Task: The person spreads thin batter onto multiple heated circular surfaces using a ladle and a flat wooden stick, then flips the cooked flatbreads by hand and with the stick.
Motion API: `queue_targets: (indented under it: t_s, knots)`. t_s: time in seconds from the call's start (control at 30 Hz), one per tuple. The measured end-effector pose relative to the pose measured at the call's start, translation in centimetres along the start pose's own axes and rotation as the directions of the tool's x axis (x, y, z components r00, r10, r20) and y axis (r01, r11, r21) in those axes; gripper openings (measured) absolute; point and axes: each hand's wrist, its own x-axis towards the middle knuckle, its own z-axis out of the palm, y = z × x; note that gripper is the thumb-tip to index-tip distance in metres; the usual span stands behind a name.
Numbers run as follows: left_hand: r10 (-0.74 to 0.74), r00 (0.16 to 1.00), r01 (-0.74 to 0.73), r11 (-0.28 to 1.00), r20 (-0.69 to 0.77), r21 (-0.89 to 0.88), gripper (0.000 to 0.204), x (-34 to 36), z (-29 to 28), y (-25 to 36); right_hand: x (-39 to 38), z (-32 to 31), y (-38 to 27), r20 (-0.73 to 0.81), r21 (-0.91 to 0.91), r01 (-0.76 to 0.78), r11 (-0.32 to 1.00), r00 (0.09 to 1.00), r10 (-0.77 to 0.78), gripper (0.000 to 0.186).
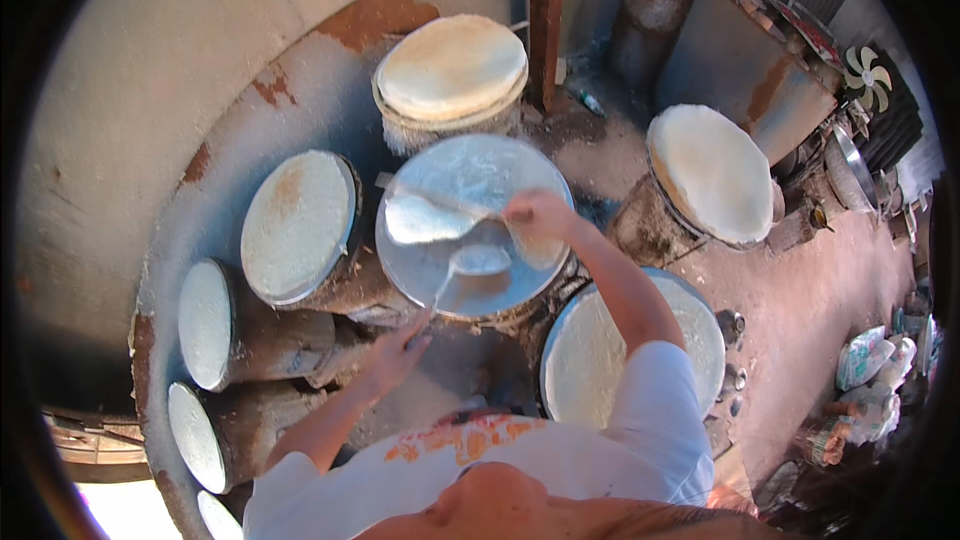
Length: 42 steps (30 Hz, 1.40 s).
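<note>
1. Nearest the camera is the person's white short-sleeved shirt (330, 480) with an orange-red print on the chest; both bare forearms reach forward from it.
2. The left hand (405, 345) is curled closed around the handle of a pale, round-headed metal ladle (480, 260), whose head is over the near part of the central plate.
3. The right hand (540, 215) is over the right part of that plate, fingers bent inward; motion blur hides the fingertips, so I cannot tell how far it is closed or what it holds.
4. Both are working at a broad round grey metal plate (415, 270), in the middle of the ring of drums.
5. Left of the right hand, over the plate, is a bright whitish blurred shape (430, 220); its material cannot be made out.
6. Just beyond the plate stands a drum topped by a round cream-coloured disc with browned patches (455, 70).
7. To the left is a tilted-looking whitish disc (300, 225), with smaller pale discs (205, 325) nearer the person.
8. To the right is a cream disc with a tan centre (710, 175); nearer, beside the right arm, is a wide pale round pan (580, 360).
9. Farther right are a white-bladed fan (867, 77) and plastic bags (865, 360) by the pinkish floor (800, 290).
</note>
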Motion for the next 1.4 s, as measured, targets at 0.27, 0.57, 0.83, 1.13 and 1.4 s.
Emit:
queue_targets:
  t_s: [0.27, 0.57, 0.83, 1.13, 1.4]
  knots:
    - [-0.025, 1.0, 0.025, 1.0, 0.005, -0.017, 0.053, -2.0, -0.6, -1.4, -0.8, -2.1, 0.8, 0.185, 0.209, -0.161, 0.965, 0.975, 0.122, 0.032]
    - [-0.115, 0.98, 0.0, 0.817, -0.163, -0.577, 0.054, -1.8, -1.7, -2.9, -8.1, -5.1, -1.1, 0.028, 0.091, -0.391, 0.916, 0.92, 0.39, 0.031]
    - [-0.103, 0.991, 0.049, 0.875, -0.085, -0.483, 0.052, -2.5, 0.2, -0.7, -14.9, -1.9, -5.3, -0.059, 0.161, -0.257, 0.953, 0.961, 0.269, 0.041]
    - [0.257, 0.945, -0.328, 0.727, -0.205, -0.603, 0.058, -6.1, -8.7, 0.6, -19.9, 8.2, -19.1, -0.244, 0.526, -0.446, 0.724, 0.737, 0.631, 0.038]
    - [0.307, 0.898, -0.426, 0.431, -0.315, -0.795, 0.056, -5.8, -14.7, -4.3, 4.4, 32.3, -22.5, -0.094, 0.955, -0.17, 0.242, 0.6, 0.795, 0.028]
